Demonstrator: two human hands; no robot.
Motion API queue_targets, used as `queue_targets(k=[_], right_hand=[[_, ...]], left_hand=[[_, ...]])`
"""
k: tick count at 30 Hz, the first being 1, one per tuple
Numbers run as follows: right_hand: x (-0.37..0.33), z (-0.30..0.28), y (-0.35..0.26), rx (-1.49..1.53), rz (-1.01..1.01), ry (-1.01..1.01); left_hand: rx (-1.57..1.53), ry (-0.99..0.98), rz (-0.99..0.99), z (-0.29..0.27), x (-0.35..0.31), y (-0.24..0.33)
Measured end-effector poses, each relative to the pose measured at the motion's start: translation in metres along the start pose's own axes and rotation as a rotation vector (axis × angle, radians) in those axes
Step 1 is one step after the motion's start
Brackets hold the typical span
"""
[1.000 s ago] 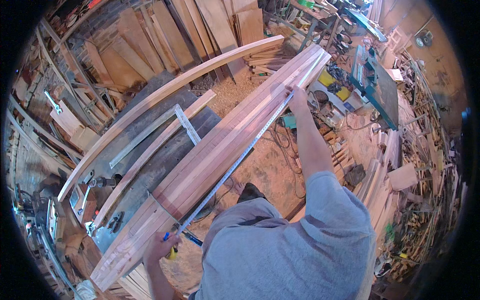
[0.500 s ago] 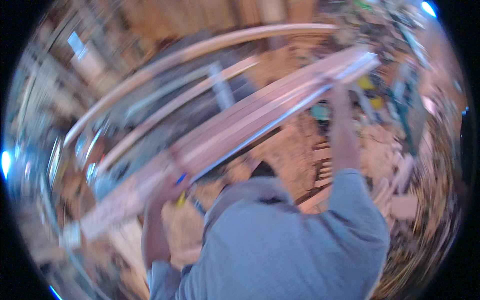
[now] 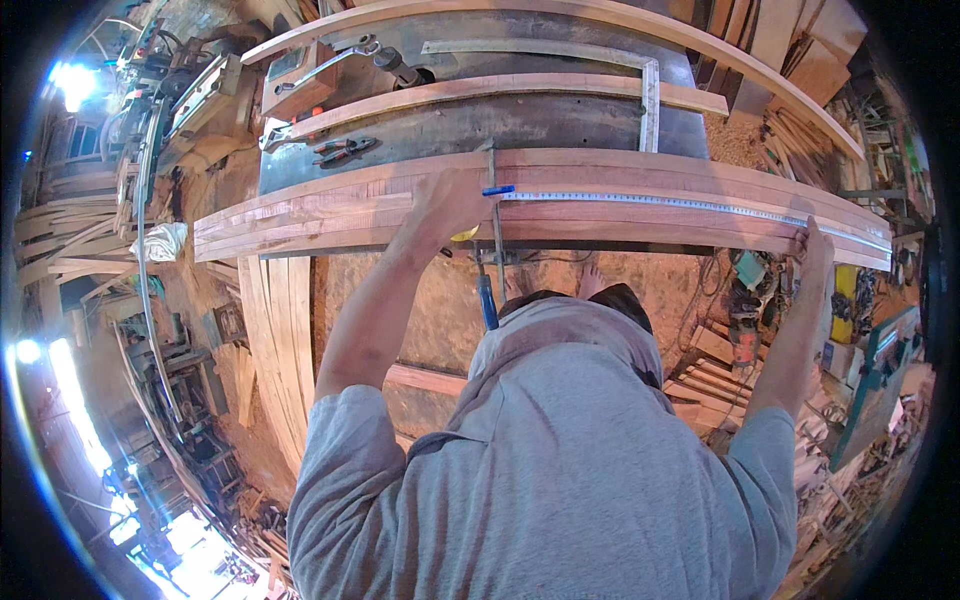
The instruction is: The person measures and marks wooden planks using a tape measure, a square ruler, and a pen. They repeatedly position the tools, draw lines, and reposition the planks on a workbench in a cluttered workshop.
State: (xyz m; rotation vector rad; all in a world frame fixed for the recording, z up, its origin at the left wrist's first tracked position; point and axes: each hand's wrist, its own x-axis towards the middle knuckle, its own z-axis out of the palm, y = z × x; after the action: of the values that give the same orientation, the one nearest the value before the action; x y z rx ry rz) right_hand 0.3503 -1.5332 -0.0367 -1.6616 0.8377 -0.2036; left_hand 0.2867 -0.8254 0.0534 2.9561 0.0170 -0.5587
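Observation:
Several long pinkish boards point(image 3: 350, 213) lie side by side across the front of a dark metal-topped table point(image 3: 560, 105). A long silvery ruler with fine markings point(image 3: 650, 204) runs along them. My left hand point(image 3: 447, 203) rests on the boards at the ruler's left end, fingers closed on a slim blue pen-like thing point(image 3: 498, 190). My right hand point(image 3: 815, 240) pinches the ruler near its right end. Beside my left hand, a clamp bar point(image 3: 491, 170) crosses the boards, and a blue handle point(image 3: 487, 300) hangs below their edge. A small yellow thing point(image 3: 465, 235) shows under my left wrist, its kind unclear.
On the table lie a metal square point(image 3: 650, 100), a narrow wood strip point(image 3: 450, 93), pliers point(image 3: 343, 150) and a wrench point(image 3: 330, 62). A long curved strip point(image 3: 620, 12) spans the far side. Planks point(image 3: 275, 340) stand at left; scrap wood point(image 3: 705, 375) and tools lie at right.
The view has turned, and the boards now run nearly level across it, less blurred. Both hands remain at the boards, the left by the blue thing, the right at the ruler.

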Motion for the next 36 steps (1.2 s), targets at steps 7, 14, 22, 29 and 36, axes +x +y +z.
queue_targets(k=[7,14,22,29,36], right_hand=[[-0.019,0.013,-0.008,0.069,-0.023,0.069],[-0.012,0.008,-0.003,-0.009,-0.052,0.113],[-0.268,0.194,-0.037,-0.43,-0.739,-0.594],[-0.406,0.301,-0.028,-0.657,-1.159,-1.104],[-0.402,0.31,-0.003,-0.674,-1.29,-0.983]], left_hand=[[0.02,-0.094,-0.013,-0.025,-0.003,0.013],[0.036,-0.11,-0.002,-0.027,0.0,0.015],[0.054,-0.164,-0.045,-0.038,-0.006,0.02],[0.013,-0.098,-0.012,-0.033,0.0,0.017],[-0.039,-0.115,-0.01,-0.036,-0.002,0.019]])
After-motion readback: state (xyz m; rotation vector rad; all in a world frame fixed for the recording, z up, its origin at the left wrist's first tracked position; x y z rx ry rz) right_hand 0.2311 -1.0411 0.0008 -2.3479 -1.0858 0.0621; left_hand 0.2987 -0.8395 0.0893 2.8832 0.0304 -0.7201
